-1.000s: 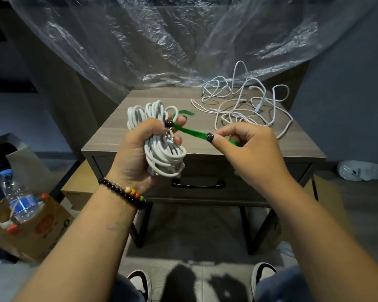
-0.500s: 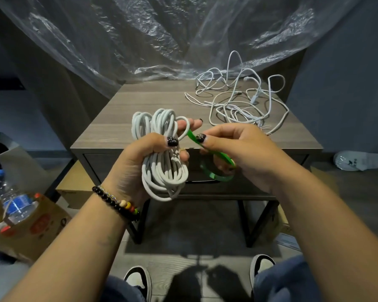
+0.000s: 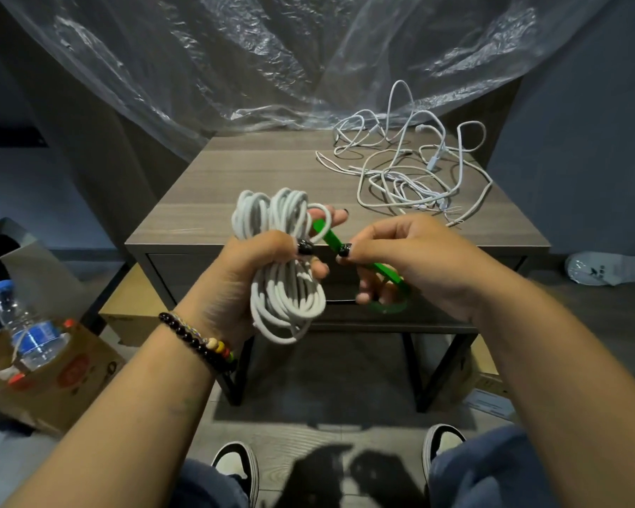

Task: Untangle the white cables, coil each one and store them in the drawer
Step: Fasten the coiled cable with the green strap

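Wooden side table [image 3: 235,177] sits under crinkly plastic, with the messy white cables [image 3: 411,170] at its 2 o'clock corner. My left hand [image 3: 257,273] squeezes the coiled cable [image 3: 283,265]. My right hand [image 3: 411,258], at 3 o'clock from the coil, pinches the green strap [image 3: 332,238]. If the strap slips, the loops might spring apart.

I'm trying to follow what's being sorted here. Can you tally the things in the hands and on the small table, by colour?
White: 2, the coiled cable bundle gripped in the left hand, and the tangled cable pile on the table; I can't tell how many cables it holds.
Green: 1, the strap pinched by the right hand.
Total: 3
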`<move>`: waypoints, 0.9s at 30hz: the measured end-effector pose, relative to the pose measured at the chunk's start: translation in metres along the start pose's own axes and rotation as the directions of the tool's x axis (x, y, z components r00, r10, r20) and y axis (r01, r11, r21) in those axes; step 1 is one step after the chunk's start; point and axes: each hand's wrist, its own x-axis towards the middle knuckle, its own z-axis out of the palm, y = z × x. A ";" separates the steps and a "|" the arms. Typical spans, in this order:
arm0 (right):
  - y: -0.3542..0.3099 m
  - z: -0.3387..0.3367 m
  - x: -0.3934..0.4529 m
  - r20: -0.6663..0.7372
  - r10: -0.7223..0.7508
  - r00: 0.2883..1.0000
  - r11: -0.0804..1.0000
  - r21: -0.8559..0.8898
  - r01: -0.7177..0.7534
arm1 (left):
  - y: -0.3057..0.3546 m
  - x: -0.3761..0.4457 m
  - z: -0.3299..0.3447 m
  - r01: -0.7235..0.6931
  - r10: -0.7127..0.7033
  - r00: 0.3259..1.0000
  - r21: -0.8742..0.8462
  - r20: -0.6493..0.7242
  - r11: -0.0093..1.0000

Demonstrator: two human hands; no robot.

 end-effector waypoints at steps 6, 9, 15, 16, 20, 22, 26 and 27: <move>0.000 -0.008 0.001 0.085 0.018 0.996 0.997 0.078 -0.024 | -0.002 0.002 0.003 0.006 -0.006 1.000 0.026 -0.014 1.000; 0.000 -0.011 0.002 0.109 0.049 0.993 0.982 0.175 -0.068 | -0.001 0.001 0.003 0.024 -0.024 0.999 0.020 -0.026 1.000; 0.003 -0.013 0.001 0.112 -0.022 0.993 0.991 0.130 0.007 | -0.004 -0.002 0.008 0.063 -0.063 0.998 0.016 -0.024 0.998; 0.003 -0.014 0.001 0.092 -0.038 0.995 0.993 0.116 0.028 | -0.004 -0.002 0.006 0.064 -0.064 0.998 0.007 -0.014 0.998; 0.007 -0.014 0.005 -0.008 -0.044 0.999 0.995 0.087 0.045 | -0.003 0.000 0.001 0.034 -0.030 0.997 -0.059 0.073 0.998; 0.009 -0.011 0.006 -0.048 -0.050 0.998 0.996 0.068 0.053 | -0.004 0.001 -0.001 0.037 -0.033 0.997 -0.057 0.067 0.998; 0.007 -0.014 0.005 -0.072 -0.094 0.993 0.990 0.095 0.101 | -0.005 0.003 0.000 0.052 -0.055 0.998 -0.118 -0.021 0.992; 0.007 -0.017 0.005 -0.058 -0.116 0.992 0.986 0.115 0.122 | -0.003 0.003 0.001 0.045 -0.051 0.998 -0.132 -0.037 0.990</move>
